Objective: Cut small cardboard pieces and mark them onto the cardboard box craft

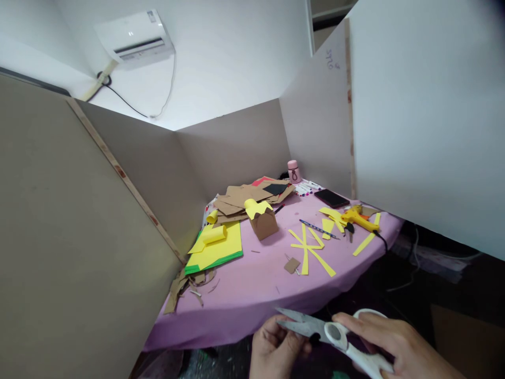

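Near the bottom edge, my right hand (398, 342) grips a pair of scissors (335, 334) with white handles. Their blades are parted and point left, over the fingers of my left hand (276, 350). My left hand is closed in a pinch. A small black piece (314, 338) shows at its fingertips, below the scissor blades; most of it is hidden. Beyond my hands, a brown cardboard box (264, 225) with a yellow paper top (257, 209) stands on the table.
The pink-covered table (236, 310) holds yellow strips (305, 258), a yellow glue gun (361, 218), a pencil (317, 229), a phone (331, 198) and markers (307, 188). Yellow and green sheets (232, 245) lie left; cardboard (240, 197) is stacked behind. Grey panels (236, 150) enclose the table.
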`<state>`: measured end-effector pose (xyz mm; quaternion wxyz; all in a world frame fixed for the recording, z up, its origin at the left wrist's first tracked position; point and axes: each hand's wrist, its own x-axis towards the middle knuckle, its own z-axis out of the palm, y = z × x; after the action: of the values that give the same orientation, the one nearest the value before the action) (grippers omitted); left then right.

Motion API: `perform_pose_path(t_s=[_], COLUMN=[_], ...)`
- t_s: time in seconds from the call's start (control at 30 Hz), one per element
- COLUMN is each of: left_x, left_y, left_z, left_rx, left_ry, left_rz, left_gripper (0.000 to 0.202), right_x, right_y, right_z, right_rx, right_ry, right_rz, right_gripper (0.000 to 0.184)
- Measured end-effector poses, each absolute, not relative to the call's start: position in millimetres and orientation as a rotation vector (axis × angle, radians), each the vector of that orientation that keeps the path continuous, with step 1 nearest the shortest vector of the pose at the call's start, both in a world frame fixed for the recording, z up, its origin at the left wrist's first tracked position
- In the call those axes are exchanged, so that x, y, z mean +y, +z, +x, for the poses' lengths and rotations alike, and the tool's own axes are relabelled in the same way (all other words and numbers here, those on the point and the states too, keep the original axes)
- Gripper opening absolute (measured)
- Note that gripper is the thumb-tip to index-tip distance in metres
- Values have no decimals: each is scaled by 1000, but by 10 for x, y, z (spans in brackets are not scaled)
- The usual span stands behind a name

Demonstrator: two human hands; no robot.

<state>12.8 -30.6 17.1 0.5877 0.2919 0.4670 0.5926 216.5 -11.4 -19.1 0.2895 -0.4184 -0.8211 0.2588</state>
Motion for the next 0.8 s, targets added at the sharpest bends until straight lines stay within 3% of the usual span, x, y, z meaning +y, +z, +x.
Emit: perform_pose_path(t_s=[0.23,0.4,0.8], left_x=[-305,-299,-333], left_y=[237,255,238], left_z=[132,130,204], left_rx=[1131,1157,1094], left_ry=[1372,1376,1298], left_rz=[622,586,627], left_gripper=[37,37,33], right_x=[-105,-22,-17], right_y=[-199,-313,185], right_z=[2161,2082,1620], right_rx=[-1896,-1528,-1349], right_ry=[1098,1398,1585], right_rz=[-999,-975,-706], right_gripper=[42,49,46])
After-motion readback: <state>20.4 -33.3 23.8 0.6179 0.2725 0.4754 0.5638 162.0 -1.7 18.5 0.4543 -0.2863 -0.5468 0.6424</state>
